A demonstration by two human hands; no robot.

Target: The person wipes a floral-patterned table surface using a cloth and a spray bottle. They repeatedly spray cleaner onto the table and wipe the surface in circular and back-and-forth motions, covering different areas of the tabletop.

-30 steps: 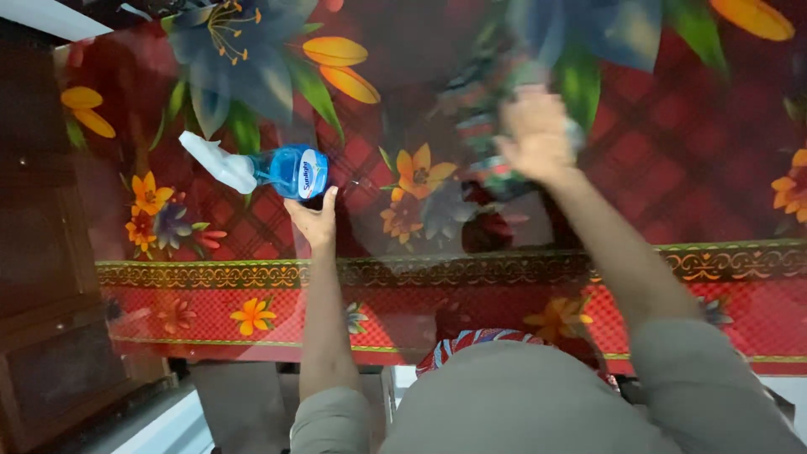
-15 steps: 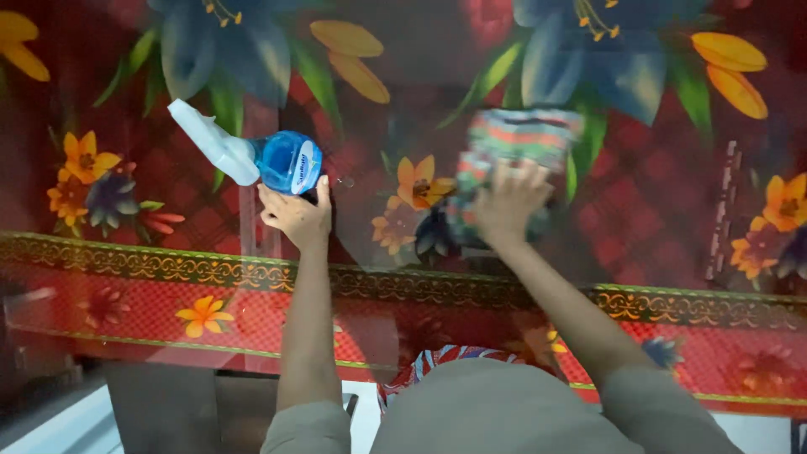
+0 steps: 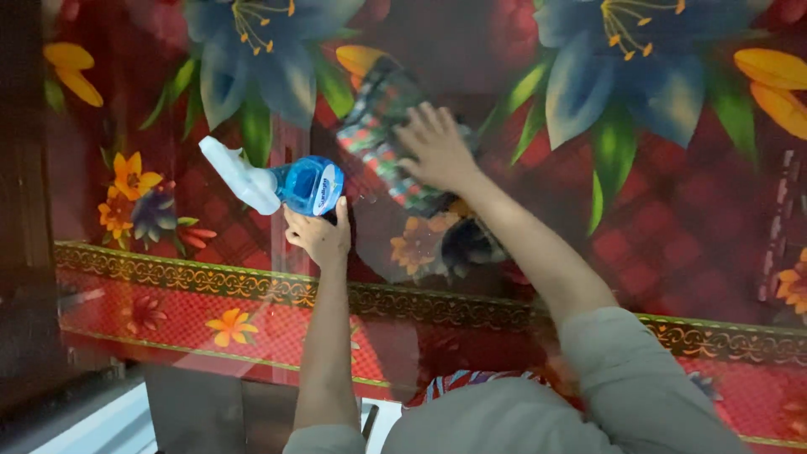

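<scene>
Glossy red floral table. Left hand clenched on blue spray bottle; right hand flat, fingers spread, pressing checked cloth down.

A spray bottle stands on the table at centre left of the frame, its nozzle pointing to the upper left. The left hand lies just below it, touching it. Right of the bottle, a cloth lies flat on the table under the right hand.
</scene>
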